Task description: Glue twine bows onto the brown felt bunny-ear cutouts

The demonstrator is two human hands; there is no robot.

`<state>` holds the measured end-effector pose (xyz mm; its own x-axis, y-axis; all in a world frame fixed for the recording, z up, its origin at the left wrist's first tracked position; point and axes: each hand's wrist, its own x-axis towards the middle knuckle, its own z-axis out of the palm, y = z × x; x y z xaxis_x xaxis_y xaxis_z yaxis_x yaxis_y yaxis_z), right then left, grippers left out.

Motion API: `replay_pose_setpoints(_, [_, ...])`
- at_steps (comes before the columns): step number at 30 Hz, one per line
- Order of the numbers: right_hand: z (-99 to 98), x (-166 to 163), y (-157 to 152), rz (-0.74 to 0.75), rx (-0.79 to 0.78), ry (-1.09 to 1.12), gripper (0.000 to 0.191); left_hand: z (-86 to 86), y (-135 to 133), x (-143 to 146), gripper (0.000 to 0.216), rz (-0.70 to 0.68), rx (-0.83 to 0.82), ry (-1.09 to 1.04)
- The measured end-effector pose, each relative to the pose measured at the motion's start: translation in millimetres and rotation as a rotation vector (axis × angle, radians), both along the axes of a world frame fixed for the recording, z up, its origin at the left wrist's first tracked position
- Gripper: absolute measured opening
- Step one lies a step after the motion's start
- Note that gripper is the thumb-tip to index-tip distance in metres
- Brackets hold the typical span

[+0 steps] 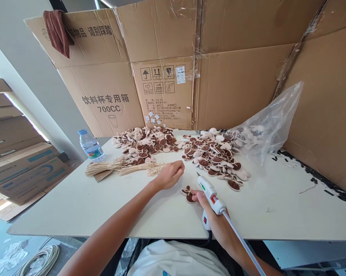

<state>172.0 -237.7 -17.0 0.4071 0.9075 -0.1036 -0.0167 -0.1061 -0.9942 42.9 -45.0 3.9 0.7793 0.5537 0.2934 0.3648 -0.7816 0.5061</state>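
My left hand point(170, 175) is closed in a fist over the table, close to the loose ends of a bundle of thin cream cords point(138, 168). Whatever its fingers hold, if anything, is hidden. In my right hand point(209, 205) is a white hot glue gun point(209, 188), its nozzle pointing up and left, with a clear glue stick point(241, 242) sticking out of the back. Fingers of the same hand touch a small brown felt piece point(189, 196) with a cream cord bow, lying on the table. Beyond the nozzle lies a heap of similar brown and cream pieces point(215, 153).
A second heap of felt pieces point(144, 143) lies at the back left, beside a water bottle point(91, 145). A clear plastic bag point(276, 119) slumps at the right. Tall cardboard walls point(167, 38) enclose the back. Black scraps point(319, 178) line the right edge.
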Motion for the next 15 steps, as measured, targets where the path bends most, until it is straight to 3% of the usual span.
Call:
replay_pose_setpoints(6, [-2.4, 0, -1, -0.002, -0.022, 0.040, 0.055, -3.1, 8, -2, 0.033, 0.081, 0.015, -0.035])
replay_pose_setpoints(9, [-5.3, 1, 0, -0.013, 0.006, 0.048, 0.053, -3.2, 9, -5, 0.018, -0.046, -0.102, -0.064])
replay_pose_setpoints(12, [-10.2, 2, 0, -0.055, 0.069, 0.054, 0.051, -1.7, 10, -9, 0.032, -0.196, -0.233, -0.010])
replay_pose_setpoints(15, [-17.1, 3, 1, -0.102, 0.120, 0.078, 0.047, -0.5, 10, -10, 0.025, -0.303, -0.283, 0.115])
